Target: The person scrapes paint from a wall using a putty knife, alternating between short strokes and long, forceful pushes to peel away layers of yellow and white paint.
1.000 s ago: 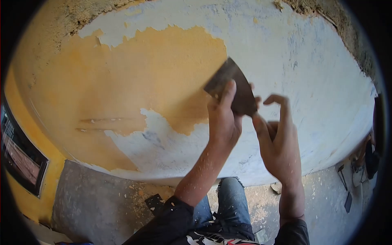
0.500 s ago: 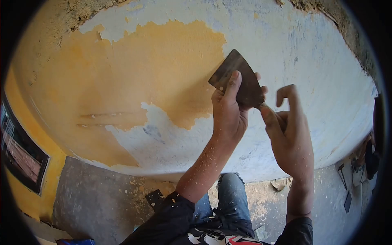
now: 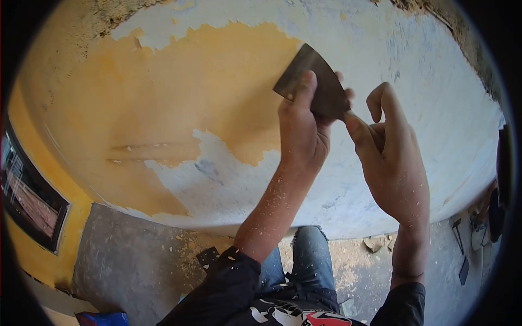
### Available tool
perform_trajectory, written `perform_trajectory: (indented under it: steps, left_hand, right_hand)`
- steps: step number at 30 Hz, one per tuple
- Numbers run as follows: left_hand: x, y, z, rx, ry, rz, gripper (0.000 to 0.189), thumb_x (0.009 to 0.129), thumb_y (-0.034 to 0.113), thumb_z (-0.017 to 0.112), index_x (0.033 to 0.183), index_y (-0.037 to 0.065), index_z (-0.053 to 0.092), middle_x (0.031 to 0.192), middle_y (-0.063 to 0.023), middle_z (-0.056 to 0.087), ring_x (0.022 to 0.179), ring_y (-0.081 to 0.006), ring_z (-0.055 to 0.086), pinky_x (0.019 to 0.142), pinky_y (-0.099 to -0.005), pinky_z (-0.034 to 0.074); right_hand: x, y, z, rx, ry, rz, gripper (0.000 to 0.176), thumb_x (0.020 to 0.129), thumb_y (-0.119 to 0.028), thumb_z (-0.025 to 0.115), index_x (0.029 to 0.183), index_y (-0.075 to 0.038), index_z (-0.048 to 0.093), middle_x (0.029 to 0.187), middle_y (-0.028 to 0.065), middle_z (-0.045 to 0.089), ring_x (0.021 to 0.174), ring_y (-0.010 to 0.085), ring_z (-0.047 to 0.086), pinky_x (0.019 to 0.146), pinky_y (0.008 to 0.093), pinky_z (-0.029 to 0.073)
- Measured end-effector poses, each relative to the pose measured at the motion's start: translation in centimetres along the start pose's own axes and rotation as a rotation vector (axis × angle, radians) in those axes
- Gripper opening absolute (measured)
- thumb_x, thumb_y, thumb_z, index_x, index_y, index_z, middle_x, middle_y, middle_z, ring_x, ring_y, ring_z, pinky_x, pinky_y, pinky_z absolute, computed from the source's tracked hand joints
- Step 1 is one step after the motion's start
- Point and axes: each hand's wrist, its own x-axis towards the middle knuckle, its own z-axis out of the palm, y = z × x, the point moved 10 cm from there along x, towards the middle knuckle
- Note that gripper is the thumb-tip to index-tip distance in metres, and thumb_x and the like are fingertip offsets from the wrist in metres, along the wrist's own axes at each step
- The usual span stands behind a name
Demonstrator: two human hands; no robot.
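A dark, wide-bladed scraper point(image 3: 326, 81) is held up in front of the wall, its broad edge toward the upper left. My left hand point(image 3: 306, 117) grips the blade, thumb on its near face and fingertips showing past its right edge. My right hand point(image 3: 389, 152) is closed round the narrow handle end, with the index finger raised and bent. Most of the handle is hidden in that hand. Behind the blade, the wall shows yellow paint point(image 3: 179, 92) with a ragged edge against a bare whitish area point(image 3: 435, 119). Pale flakes cling to both forearms.
Paint chips point(image 3: 348, 266) litter the grey floor point(image 3: 125, 261) below the wall. A dark-framed window point(image 3: 32, 195) is at the left. A dark flat piece point(image 3: 207, 257) lies near my left elbow. Tools and other items point(image 3: 478, 233) stand at the right edge.
Both hands and the scraper have moved slightly upward in the view. My right hand's wrist has shifted a little to the right. The grip on the scraper looks the same.
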Motion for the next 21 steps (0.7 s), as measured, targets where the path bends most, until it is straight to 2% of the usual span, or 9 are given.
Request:
perform_trajectory:
  steps: [2, 8, 10, 11, 14, 16, 17, 19, 21]
  left_hand:
    - [0.3, 0.1, -0.5, 0.009, 0.016, 0.025, 0.029, 0.103, 0.022, 0.054, 0.122, -0.001, 0.05, 0.105, -0.016, 0.065, 0.085, -0.0281, 0.066, 0.074, -0.035, 0.058]
    - [0.5, -0.3, -0.3, -0.074, 0.08, 0.043, 0.03, 0.103, 0.022, 0.053, 0.122, -0.001, 0.05, 0.104, -0.016, 0.064, 0.087, -0.0285, 0.066, 0.075, -0.036, 0.058]
    - [1.4, 1.1, -0.2, 0.006, 0.004, 0.161, 0.032, 0.102, 0.022, 0.055, 0.121, -0.003, 0.052, 0.102, -0.0166, 0.066, 0.086, -0.0268, 0.07, 0.076, -0.0382, 0.063]
    - [2.3, 1.5, -1.2, 0.005, 0.103, 0.202, 0.033, 0.102, 0.022, 0.056, 0.121, -0.004, 0.052, 0.102, -0.0165, 0.066, 0.086, -0.0266, 0.07, 0.077, -0.0387, 0.063]
    - [0.6, 0.7, -0.5, -0.073, 0.054, 0.053, 0.034, 0.102, 0.023, 0.056, 0.122, -0.004, 0.052, 0.103, -0.0167, 0.066, 0.083, -0.0265, 0.071, 0.074, -0.0372, 0.063]
    - [0.2, 0.6, -1.0, -0.037, 0.082, 0.066, 0.033, 0.102, 0.023, 0.056, 0.12, -0.004, 0.053, 0.103, -0.0169, 0.067, 0.081, -0.0269, 0.071, 0.069, -0.0343, 0.063]
    - [0.5, 0.5, -1.0, -0.018, 0.05, 0.073, 0.033, 0.102, 0.023, 0.056, 0.122, -0.003, 0.051, 0.105, -0.0173, 0.066, 0.084, -0.0278, 0.07, 0.073, -0.0342, 0.062]
    - [0.6, 0.4, -0.5, -0.024, 0.018, 0.073, 0.032, 0.103, 0.023, 0.055, 0.123, -0.001, 0.05, 0.106, -0.0178, 0.066, 0.088, -0.0284, 0.069, 0.075, -0.0336, 0.062]
    - [-0.5, -0.1, -0.2, -0.069, 0.042, 0.03, 0.032, 0.103, 0.022, 0.055, 0.123, -0.001, 0.049, 0.106, -0.0181, 0.066, 0.089, -0.0285, 0.069, 0.075, -0.0341, 0.062]
  right_hand:
    - [-0.1, 0.4, 0.6, -0.026, 0.019, 0.001, 0.016, 0.099, -0.009, 0.056, 0.1, -0.004, 0.041, 0.056, -0.0013, 0.032, 0.053, 0.0044, 0.027, 0.047, 0.0272, 0.02]
    - [-0.1, 0.0, -0.5, -0.006, -0.03, 0.047, 0.016, 0.099, -0.01, 0.057, 0.096, -0.005, 0.041, 0.057, -0.0005, 0.03, 0.053, 0.0049, 0.028, 0.048, 0.028, 0.022]
    - [1.5, 0.4, 0.1, -0.109, -0.023, -0.044, 0.018, 0.099, -0.01, 0.057, 0.095, -0.005, 0.041, 0.059, 0.0001, 0.03, 0.053, 0.005, 0.028, 0.047, 0.0284, 0.023]
    - [2.2, 0.5, 0.2, -0.092, 0.012, -0.109, 0.018, 0.099, -0.01, 0.057, 0.095, -0.005, 0.04, 0.06, 0.0001, 0.03, 0.054, 0.0048, 0.029, 0.047, 0.0286, 0.023]
    - [0.3, -2.0, -0.5, -0.011, 0.021, -0.163, 0.018, 0.098, -0.008, 0.058, 0.094, -0.004, 0.04, 0.066, 0.0012, 0.032, 0.056, 0.0045, 0.029, 0.048, 0.027, 0.024]
    - [0.4, -0.5, 0.3, -0.069, -0.031, 0.005, 0.018, 0.095, -0.008, 0.056, 0.094, 0.0, 0.04, 0.072, 0.026, 0.051, 0.06, 0.0419, 0.056, 0.057, 0.0435, 0.042]
    - [0.6, 0.1, 0.5, -0.072, -0.036, 0.012, 0.018, 0.095, -0.008, 0.056, 0.094, 0.0, 0.04, 0.072, 0.026, 0.051, 0.06, 0.0419, 0.056, 0.057, 0.0435, 0.042]
    - [1.0, 0.0, 0.1, -0.067, 0.026, -0.105, 0.015, 0.098, -0.005, 0.057, 0.097, -0.003, 0.043, 0.065, 0.0009, 0.032, 0.056, 0.0029, 0.029, 0.049, 0.0259, 0.023]
    - [0.1, -1.0, -0.6, -0.052, 0.009, -0.074, 0.015, 0.098, -0.006, 0.057, 0.097, -0.003, 0.043, 0.065, 0.0009, 0.031, 0.055, 0.0032, 0.029, 0.049, 0.0259, 0.024]
